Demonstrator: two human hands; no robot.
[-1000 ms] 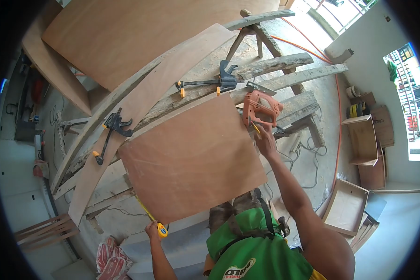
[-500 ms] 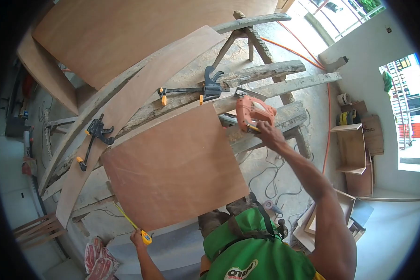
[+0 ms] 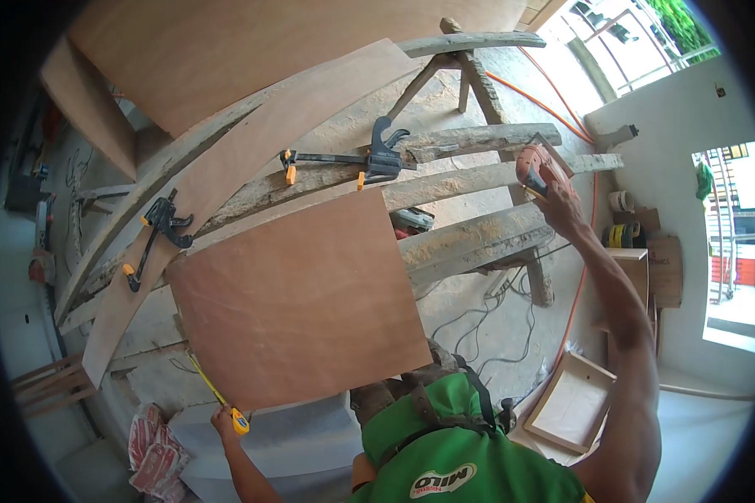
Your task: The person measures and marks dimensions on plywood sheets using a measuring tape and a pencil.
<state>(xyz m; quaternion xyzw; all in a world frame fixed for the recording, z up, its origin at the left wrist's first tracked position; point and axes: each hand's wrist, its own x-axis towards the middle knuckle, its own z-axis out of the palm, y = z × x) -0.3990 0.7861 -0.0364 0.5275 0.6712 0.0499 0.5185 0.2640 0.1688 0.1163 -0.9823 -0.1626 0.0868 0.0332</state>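
We see a brown panel (image 3: 298,302) lying on rough beams (image 3: 478,239). Right arm reaches far forward and out, right hand (image 3: 564,211) wrapped round an orange power tool (image 3: 545,172) by the beams' right ends; can't tell if it touches them. Left forearm angles forward, left hand (image 3: 224,421) closed on a yellow tape measure (image 3: 240,421), blade out, by the panel's near-left corner.
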